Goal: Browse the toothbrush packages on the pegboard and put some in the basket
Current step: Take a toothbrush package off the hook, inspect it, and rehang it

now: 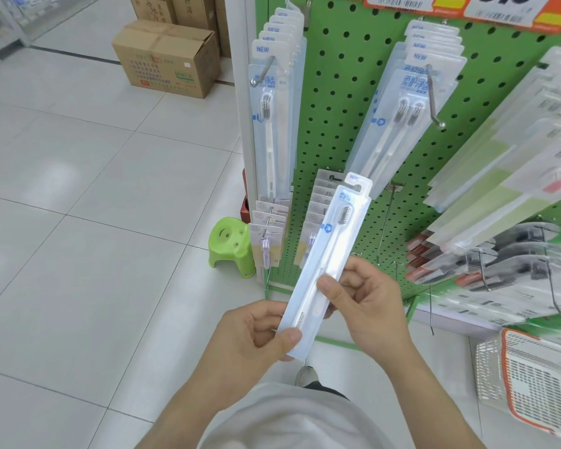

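Note:
I hold one long pale-blue toothbrush package in front of me, tilted with its top toward the green pegboard. My left hand pinches its bottom end with thumb on top. My right hand grips its lower middle, thumb across the front. More packages of the same kind hang on a hook at the left and a twin-brush stack hangs in the middle. The white and orange basket sits at the lower right on the floor.
A green plastic stool stands on the tiled floor by the rack's left end. Cardboard boxes are stacked farther back. Other packaged goods hang at the right, with bare hooks jutting out below them. My shoe shows beneath the package.

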